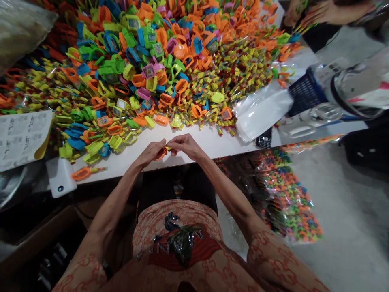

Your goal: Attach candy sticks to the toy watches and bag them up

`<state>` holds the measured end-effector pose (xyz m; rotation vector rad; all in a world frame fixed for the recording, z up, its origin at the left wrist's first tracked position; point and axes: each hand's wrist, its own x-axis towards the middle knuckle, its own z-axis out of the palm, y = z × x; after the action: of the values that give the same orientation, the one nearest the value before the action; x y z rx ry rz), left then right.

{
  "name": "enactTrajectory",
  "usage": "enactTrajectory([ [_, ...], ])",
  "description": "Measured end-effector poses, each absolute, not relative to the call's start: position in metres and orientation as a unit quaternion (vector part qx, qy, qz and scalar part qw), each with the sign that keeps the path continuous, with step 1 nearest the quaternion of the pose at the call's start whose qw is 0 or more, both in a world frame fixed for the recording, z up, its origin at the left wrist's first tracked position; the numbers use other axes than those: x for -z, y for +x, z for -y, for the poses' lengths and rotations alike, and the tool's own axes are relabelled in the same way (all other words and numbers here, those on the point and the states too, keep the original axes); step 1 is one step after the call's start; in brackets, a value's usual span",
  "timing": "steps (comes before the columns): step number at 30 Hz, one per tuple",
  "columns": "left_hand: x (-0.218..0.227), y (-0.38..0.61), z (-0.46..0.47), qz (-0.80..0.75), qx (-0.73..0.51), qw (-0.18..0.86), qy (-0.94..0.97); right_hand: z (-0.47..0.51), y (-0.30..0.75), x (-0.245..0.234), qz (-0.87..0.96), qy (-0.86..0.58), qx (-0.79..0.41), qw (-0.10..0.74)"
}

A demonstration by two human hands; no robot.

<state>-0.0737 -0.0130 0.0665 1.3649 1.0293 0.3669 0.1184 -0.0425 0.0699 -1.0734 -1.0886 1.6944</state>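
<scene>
1. While the left hand (152, 153) curls its fingers around an orange toy watch (160, 155), the right hand (184, 145) meets it at the fingertips, thumb and forefinger pinched on a small yellow piece (168, 149). Both hands are nearly closed; the exact contact between the two parts is too small to tell.
2. Position of the held parts: above the front edge of the white table (209, 144), before the person's torso.
3. Left of the hands: a loose orange watch (81, 173) lies with a thin tube at one end, just beside a white device (61, 178). A printed sheet (22, 140) lies farther left.
4. Beyond the hands: a heap of multicoloured toy watches (146, 44) is mixed with small yellow tubes (240, 67).
5. Right of the hands: a clear plastic bag (263, 109) partly overlaps a black keypad phone (265, 140); a blue basket (306, 92) stands behind.
6. Outermost: filled bags (288, 202) lie on the floor at right; a co-worker's hand (322, 13) shows at upper right.
</scene>
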Motion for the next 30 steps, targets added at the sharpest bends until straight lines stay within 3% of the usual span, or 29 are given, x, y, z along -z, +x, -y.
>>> enactTrajectory([
  [14, -0.062, -0.069, 0.016, -0.458, -0.161, 0.652, 0.582, 0.046, 0.122, -0.066, 0.456, -0.438, -0.653, 0.416],
  [22, -0.057, -0.072, 0.024, -0.456, -0.134, 0.634, 0.610, 0.053, 0.112, -0.055, 0.543, -0.516, -0.538, 0.387],
  [26, -0.052, -0.082, 0.017, -0.451, -0.139, 0.557, 0.684, 0.048, 0.109, -0.046, 0.586, -0.527, -0.492, 0.370],
  [30, -0.051, -0.110, -0.007, -0.510, -0.150, 0.323, 0.783, 0.018, 0.135, -0.040, 0.592, -0.593, -0.422, 0.345],
])
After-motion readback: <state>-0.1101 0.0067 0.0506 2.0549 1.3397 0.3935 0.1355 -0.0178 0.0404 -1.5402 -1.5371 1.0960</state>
